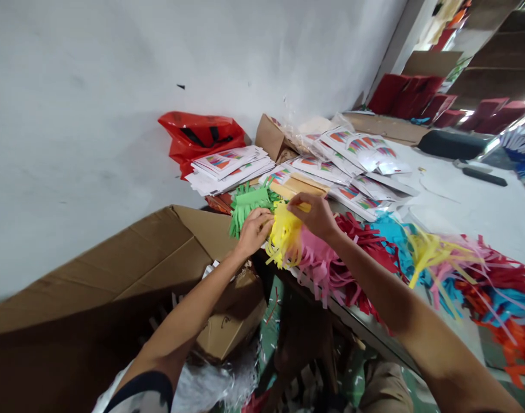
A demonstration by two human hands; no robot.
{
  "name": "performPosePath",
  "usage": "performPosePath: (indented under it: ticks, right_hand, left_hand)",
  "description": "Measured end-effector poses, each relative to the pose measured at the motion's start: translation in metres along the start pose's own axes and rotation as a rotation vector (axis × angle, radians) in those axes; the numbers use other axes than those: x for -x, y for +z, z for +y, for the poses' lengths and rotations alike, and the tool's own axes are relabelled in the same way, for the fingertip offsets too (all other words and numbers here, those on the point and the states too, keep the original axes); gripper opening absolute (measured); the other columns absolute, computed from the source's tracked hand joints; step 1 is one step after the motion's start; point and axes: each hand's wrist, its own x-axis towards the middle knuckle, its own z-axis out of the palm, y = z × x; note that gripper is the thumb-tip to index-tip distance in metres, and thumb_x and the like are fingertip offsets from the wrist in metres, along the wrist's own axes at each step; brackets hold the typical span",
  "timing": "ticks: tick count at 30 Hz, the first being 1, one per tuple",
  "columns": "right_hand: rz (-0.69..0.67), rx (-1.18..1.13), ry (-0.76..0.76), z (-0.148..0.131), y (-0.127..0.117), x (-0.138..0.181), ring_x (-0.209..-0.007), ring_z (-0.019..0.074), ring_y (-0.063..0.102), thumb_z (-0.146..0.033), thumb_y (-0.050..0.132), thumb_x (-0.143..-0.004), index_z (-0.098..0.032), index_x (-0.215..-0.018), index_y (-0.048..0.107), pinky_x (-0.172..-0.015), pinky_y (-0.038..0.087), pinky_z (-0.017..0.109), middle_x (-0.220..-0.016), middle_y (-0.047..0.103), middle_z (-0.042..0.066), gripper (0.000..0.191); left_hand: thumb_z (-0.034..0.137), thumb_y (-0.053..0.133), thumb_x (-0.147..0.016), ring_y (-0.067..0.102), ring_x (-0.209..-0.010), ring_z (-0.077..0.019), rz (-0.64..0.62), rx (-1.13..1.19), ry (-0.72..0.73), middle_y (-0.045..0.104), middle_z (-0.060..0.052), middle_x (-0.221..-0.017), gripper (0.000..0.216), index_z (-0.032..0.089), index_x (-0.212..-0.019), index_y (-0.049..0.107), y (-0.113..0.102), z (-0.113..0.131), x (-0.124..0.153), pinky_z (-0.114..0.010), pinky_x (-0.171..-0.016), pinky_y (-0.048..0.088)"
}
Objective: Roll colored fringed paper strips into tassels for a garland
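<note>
Both my hands meet over a bunch of yellow fringed paper (pixel 283 236) at the table's near edge. My left hand (pixel 254 228) is closed, pinching the left end of the yellow fringe. My right hand (pixel 314 214) is closed too, gripping the top of the same bunch. Green fringed paper (pixel 247 204) lies just beyond my left hand. Pink fringe (pixel 317 258) and red fringe (pixel 365 241) lie under my right wrist.
A long heap of blue, yellow, pink, red and orange fringes (pixel 469 275) runs along the white table (pixel 469 212). Stacks of printed white sheets (pixel 232 167) and a red plastic bag (pixel 198 137) sit against the wall. An open cardboard box (pixel 116 269) stands at left.
</note>
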Motion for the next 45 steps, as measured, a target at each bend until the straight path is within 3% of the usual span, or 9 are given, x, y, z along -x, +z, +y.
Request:
performPosePath:
  ticks: [8, 14, 17, 21, 25, 30, 35, 40, 45]
  right_hand:
    - [0.162, -0.292, 0.013, -0.012, -0.02, -0.019, -0.08, 0.02, 0.069, -0.057, 0.082, -0.078, -0.023, -0.083, 0.073, -0.078, 0.057, 0.035, -0.085, 0.075, 0.003, 0.036]
    - [0.364, -0.468, 0.052, -0.024, -0.056, -0.028, -0.064, 0.0139, 0.062, -0.049, 0.088, -0.073, -0.024, -0.084, 0.07, -0.064, 0.055, 0.03, -0.076, 0.069, -0.002, 0.033]
    - [0.481, -0.51, -0.031, -0.037, -0.087, -0.027, -0.068, 0.0147, 0.062, -0.05, 0.085, -0.078, -0.025, -0.088, 0.068, -0.069, 0.058, 0.033, -0.079, 0.067, -0.002, 0.031]
    - [0.599, -0.511, -0.146, -0.067, -0.141, -0.003, -0.083, 0.0188, 0.068, -0.045, 0.084, -0.082, -0.028, -0.089, 0.068, -0.082, 0.06, 0.042, -0.092, 0.07, -0.001, 0.024]
    - [0.712, -0.333, -0.187, -0.098, -0.174, 0.058, -0.082, 0.0221, 0.069, -0.036, 0.084, -0.085, -0.03, -0.084, 0.072, -0.081, 0.058, 0.044, -0.09, 0.071, 0.002, 0.013]
    - [0.761, -0.091, -0.049, -0.113, -0.156, 0.139, -0.092, 0.0252, 0.071, -0.034, 0.084, -0.086, -0.031, -0.091, 0.076, -0.083, 0.059, 0.045, -0.1, 0.075, 0.005, 0.011]
    - [0.744, 0.006, -0.026, -0.114, -0.131, 0.175, -0.091, 0.0211, 0.071, -0.034, 0.076, -0.093, -0.03, -0.093, 0.073, -0.084, 0.061, 0.041, -0.097, 0.074, 0.002, 0.005]
    - [0.728, -0.021, -0.022, -0.124, -0.133, 0.197, -0.097, 0.0219, 0.072, -0.031, 0.075, -0.094, -0.029, -0.094, 0.07, -0.086, 0.063, 0.041, -0.1, 0.073, 0.003, 0.005]
    - [0.689, -0.129, 0.021, -0.129, -0.128, 0.223, -0.098, 0.0224, 0.071, -0.029, 0.076, -0.093, -0.029, -0.095, 0.072, -0.089, 0.062, 0.043, -0.102, 0.072, 0.003, 0.005]
  left_hand:
    - [0.016, 0.051, -0.101, 0.058, -0.114, -0.0295, -0.158, -0.585, 0.071, 0.067, -0.014, -0.12, 0.022, 0.019, -0.109, 0.071, -0.004, 0.015, -0.01, -0.04, -0.082, 0.053]
    - [0.014, 0.049, -0.101, 0.058, -0.112, -0.0294, -0.205, -0.614, 0.062, 0.068, -0.014, -0.121, 0.022, 0.019, -0.103, 0.071, -0.004, 0.019, -0.023, -0.039, -0.08, 0.052]
    - [0.013, 0.05, -0.1, 0.058, -0.113, -0.0296, -0.193, -0.603, 0.029, 0.068, -0.014, -0.12, 0.022, 0.019, -0.103, 0.071, -0.001, 0.015, -0.022, -0.039, -0.081, 0.052]
    - [0.017, 0.052, -0.099, 0.06, -0.111, -0.0294, -0.137, -0.558, -0.025, 0.069, -0.013, -0.116, 0.021, 0.019, -0.104, 0.072, -0.002, 0.006, -0.016, -0.04, -0.087, 0.053]
    - [0.013, 0.056, -0.093, 0.062, -0.115, -0.029, -0.029, -0.497, -0.077, 0.069, -0.012, -0.119, 0.03, 0.019, -0.119, 0.07, -0.016, 0.013, -0.012, -0.043, -0.099, 0.053]
    - [0.021, 0.055, -0.099, 0.066, -0.106, -0.0235, 0.263, -0.077, -0.006, 0.071, -0.008, -0.109, 0.019, 0.021, -0.108, 0.071, -0.027, 0.094, -0.002, -0.037, -0.087, 0.055]
    - [0.027, 0.066, -0.1, 0.068, -0.104, -0.0212, 0.189, 0.19, 0.283, 0.074, -0.005, -0.109, 0.015, 0.025, -0.113, 0.071, -0.006, 0.191, 0.016, -0.039, -0.096, 0.053]
    - [0.046, 0.078, -0.092, 0.065, -0.117, -0.0259, 0.15, 0.202, 0.255, 0.071, -0.009, -0.121, 0.042, 0.026, -0.127, 0.066, 0.015, 0.231, 0.023, -0.043, -0.1, 0.054]
    - [0.038, 0.083, -0.089, 0.068, -0.1, -0.02, 0.077, 0.266, 0.352, 0.072, -0.004, -0.106, 0.03, 0.026, -0.113, 0.068, 0.028, 0.265, 0.019, -0.037, -0.089, 0.056]
